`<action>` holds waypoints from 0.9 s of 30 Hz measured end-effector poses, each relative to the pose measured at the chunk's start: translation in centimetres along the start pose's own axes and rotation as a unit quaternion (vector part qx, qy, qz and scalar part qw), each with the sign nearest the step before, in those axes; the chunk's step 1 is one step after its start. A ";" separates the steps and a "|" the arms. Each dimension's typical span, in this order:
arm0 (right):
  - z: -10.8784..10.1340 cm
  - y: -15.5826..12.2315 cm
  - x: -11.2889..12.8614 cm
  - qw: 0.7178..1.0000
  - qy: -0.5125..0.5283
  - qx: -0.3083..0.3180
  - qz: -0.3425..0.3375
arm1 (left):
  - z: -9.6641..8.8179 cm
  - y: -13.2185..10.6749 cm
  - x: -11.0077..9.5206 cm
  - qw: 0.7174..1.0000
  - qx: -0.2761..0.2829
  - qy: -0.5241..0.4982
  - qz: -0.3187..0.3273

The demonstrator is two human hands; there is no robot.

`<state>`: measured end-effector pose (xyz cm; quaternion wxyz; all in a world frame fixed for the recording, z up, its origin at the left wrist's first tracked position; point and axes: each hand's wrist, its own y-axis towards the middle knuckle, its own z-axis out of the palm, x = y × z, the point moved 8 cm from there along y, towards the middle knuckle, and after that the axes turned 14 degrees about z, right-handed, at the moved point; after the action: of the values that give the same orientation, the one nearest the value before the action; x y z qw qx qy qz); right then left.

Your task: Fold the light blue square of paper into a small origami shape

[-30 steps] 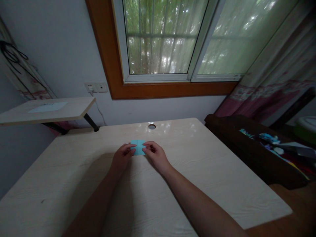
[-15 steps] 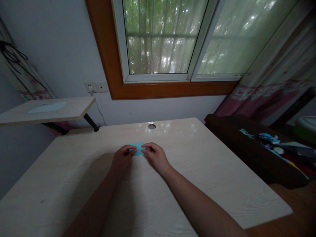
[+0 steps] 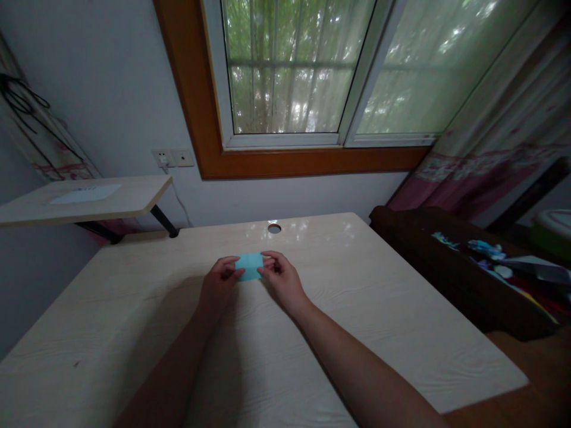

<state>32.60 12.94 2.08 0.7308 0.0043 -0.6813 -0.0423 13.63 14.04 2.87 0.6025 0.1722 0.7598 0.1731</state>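
Observation:
A small light-blue piece of paper (image 3: 250,267) with a faint crease is held by both hands just over the pale wooden table (image 3: 379,333). My left hand (image 3: 219,279) grips its left edge, thumb in front and fingers at the upper left. On the opposite edge, my right hand (image 3: 281,273) has its thumb at the lower right corner and its index finger at the upper right. The ends of some fingers are hidden behind the paper.
A raised shelf (image 3: 129,202) on black legs stands at the table's back left. Near the back edge is a round cable hole (image 3: 274,228). To the right, a dark brown piece of furniture (image 3: 414,244) carries assorted items. A window (image 3: 294,71) rises behind.
The fingers of both hands have moved outward from the middle of the paper to its side edges. More of the paper's face now shows.

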 end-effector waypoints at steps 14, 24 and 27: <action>0.5 -0.3 -0.3 0.999 -0.033 0.011 0.030 | 1.7 -0.4 -1.0 0.997 0.063 -0.039 0.000; 0.1 -0.2 -0.1 0.999 -0.010 -0.013 0.029 | 1.4 -0.2 -1.0 0.998 0.056 -0.025 -0.002; -0.1 -0.2 -0.1 0.999 0.022 -0.020 0.029 | 1.4 -0.2 -0.7 0.998 0.051 -0.041 -0.006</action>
<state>32.69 12.77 2.01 0.7465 -0.0290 -0.6638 -0.0347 15.13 13.66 3.08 0.6248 0.2048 0.7433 0.1233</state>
